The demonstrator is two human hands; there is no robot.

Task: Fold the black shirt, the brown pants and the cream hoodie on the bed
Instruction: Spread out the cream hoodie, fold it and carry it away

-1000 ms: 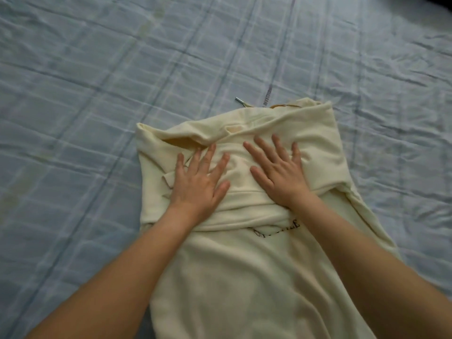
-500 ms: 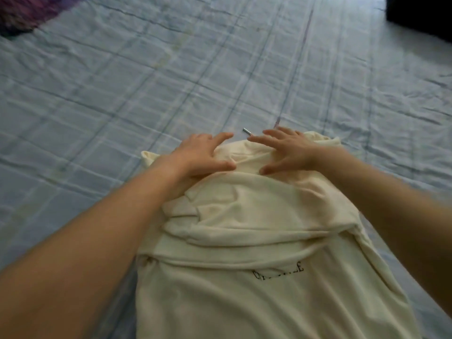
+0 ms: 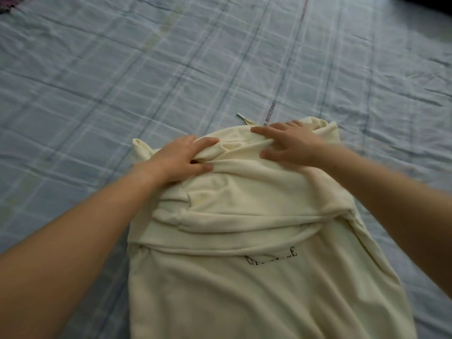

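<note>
**Cream hoodie part-folded on bed; left hand gripping, right hand flat**

The cream hoodie [image 3: 244,289] lies lengthwise on the bed [image 3: 110,69], centre to lower right of the head view, its near end running out of the bottom of the frame. Sleeve material is laid across the body in bunched horizontal bands. Black lettering [image 3: 271,257] on the body is partly covered by the lowest band and cannot be read in full.

The left hand [image 3: 182,159] is at the far left part of the garment. Thumb and fingers are curled round a raised ridge of fabric and pinch it between them.

The right hand [image 3: 291,143] rests on the far right part, palm down, fingers straight and spread, thumb held apart. It holds nothing; the fingers lie across the fabric near the far edge.

A drawstring [image 3: 247,120] with a metal tip projects from the far edge onto the sheet, between the two hands and touching neither.

The sheet is pale blue plaid and creased. A dark item [image 3: 430,3] sits at the upper right corner, too cropped to identify.
</note>
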